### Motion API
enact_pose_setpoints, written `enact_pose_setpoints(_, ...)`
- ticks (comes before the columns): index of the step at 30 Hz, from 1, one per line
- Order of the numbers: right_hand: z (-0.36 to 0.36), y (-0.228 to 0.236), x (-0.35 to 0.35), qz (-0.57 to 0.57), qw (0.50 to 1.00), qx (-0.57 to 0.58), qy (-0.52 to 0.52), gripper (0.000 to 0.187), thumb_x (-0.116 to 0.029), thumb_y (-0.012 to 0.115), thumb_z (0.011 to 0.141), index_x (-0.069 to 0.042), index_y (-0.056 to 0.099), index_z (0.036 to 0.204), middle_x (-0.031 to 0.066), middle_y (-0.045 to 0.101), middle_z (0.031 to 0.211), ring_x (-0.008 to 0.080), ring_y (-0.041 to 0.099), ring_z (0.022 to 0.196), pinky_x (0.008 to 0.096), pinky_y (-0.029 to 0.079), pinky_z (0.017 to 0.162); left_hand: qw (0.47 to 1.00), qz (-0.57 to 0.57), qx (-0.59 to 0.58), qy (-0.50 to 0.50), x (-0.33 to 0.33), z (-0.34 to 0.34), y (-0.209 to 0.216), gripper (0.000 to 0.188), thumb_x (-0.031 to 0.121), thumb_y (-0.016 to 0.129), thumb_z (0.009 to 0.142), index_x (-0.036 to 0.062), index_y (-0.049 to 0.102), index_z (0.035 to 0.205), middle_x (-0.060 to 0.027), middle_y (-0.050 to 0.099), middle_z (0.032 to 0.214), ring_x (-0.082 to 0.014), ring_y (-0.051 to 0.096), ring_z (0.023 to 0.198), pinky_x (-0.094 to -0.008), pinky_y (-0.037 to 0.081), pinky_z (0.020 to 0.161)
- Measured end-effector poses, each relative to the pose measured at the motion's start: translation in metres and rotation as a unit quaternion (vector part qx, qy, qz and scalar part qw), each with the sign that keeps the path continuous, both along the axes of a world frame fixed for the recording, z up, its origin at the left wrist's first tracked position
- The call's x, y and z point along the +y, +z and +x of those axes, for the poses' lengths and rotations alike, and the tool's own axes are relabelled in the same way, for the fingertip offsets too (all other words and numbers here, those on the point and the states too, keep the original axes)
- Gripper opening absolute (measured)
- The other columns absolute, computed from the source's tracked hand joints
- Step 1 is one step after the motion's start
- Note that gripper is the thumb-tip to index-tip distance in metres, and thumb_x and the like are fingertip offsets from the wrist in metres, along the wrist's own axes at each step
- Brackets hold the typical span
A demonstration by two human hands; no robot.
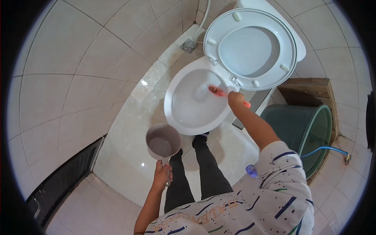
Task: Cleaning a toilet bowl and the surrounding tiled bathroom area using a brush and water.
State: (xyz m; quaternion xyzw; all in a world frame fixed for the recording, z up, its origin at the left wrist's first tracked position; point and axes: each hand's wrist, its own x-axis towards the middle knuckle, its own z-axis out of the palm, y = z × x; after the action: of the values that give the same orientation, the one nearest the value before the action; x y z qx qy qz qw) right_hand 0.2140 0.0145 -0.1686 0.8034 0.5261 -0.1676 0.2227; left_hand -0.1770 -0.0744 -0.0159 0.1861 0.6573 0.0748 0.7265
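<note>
My left hand [161,175] is closed round the handle of a grey-brown water dipper [163,140], held low in front of my legs. The dipper looks empty inside. In my right hand [236,99] is a pink-red scrub brush [217,91], gripped by its handle. Its head is over the right side of the white toilet bowl [169,102], near the rim. I cannot tell whether the bristles touch the bowl. The seat and lid [290,50] stand raised against the tank [300,39]. White foam or water shows inside the bowl.
A large green water drum [288,119] stands at the right, with a blue hose [322,148] running to a wall tap. A small purple bottle [251,170] is on the floor. Wet tiles surround the bowl; a floor drain [189,46] lies behind it. A dark door [58,181] is at the left.
</note>
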Motion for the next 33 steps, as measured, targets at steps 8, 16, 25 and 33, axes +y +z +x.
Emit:
enact_pose_setpoints(8, -0.058, 0.008, -0.063, -0.052, 0.989, 0.138, -0.006, 0.021, -0.021, 0.045, 0.076, -0.004, 0.058, 0.079, 0.0164, 0.059, 0.081, 0.0277, 0.059, 0.076, 0.0389, 0.047, 0.063, 1.0, -0.016, -0.007, 0.022, -0.006, -0.006, 0.003, 0.016, 0.013, 0.037, 0.083, 0.0057, 0.03, 0.095, -0.0047, 0.042, 0.067, -0.0106, 0.041, 0.041, -0.0241, 0.035, 0.033)
enact_pose_setpoints(16, -0.026, 0.016, -0.016, -0.061, 0.993, 0.07, -0.076, 0.031, -0.027, 0.04, 0.079, -0.002, 0.058, 0.082, 0.0159, 0.058, 0.087, 0.0304, 0.057, 0.081, 0.0405, 0.045, 0.068, 0.999, -0.007, -0.001, 0.034, -0.008, -0.011, -0.002, 0.022, 0.014, 0.038, 0.081, 0.0056, 0.03, 0.1, -0.0048, 0.043, 0.068, -0.0107, 0.041, 0.041, -0.0238, 0.035, 0.034)
enact_pose_setpoints(25, -0.042, 0.019, -0.062, -0.074, 0.991, 0.107, 0.014, 0.03, -0.03, 0.043, 0.078, -0.004, 0.058, 0.081, 0.0131, 0.059, 0.08, 0.028, 0.057, 0.076, 0.0408, 0.044, 0.065, 0.999, -0.019, -0.001, 0.047, -0.003, -0.007, 0.001, 0.018, 0.013, 0.038, 0.082, 0.0057, 0.03, 0.097, -0.0053, 0.043, 0.068, -0.0106, 0.041, 0.041, -0.0245, 0.035, 0.033)
enact_pose_setpoints(33, -0.064, 0.009, -0.086, -0.05, 0.991, 0.12, -0.018, 0.024, -0.012, 0.04, 0.077, -0.004, 0.053, 0.094, 0.0148, 0.058, 0.077, 0.0296, 0.058, 0.067, 0.0398, 0.046, 0.058, 1.0, -0.014, 0.003, 0.027, 0.0, -0.002, 0.0, 0.02, 0.012, 0.037, 0.083, 0.0051, 0.029, 0.1, -0.0053, 0.043, 0.068, -0.0105, 0.041, 0.041, -0.0242, 0.035, 0.034)
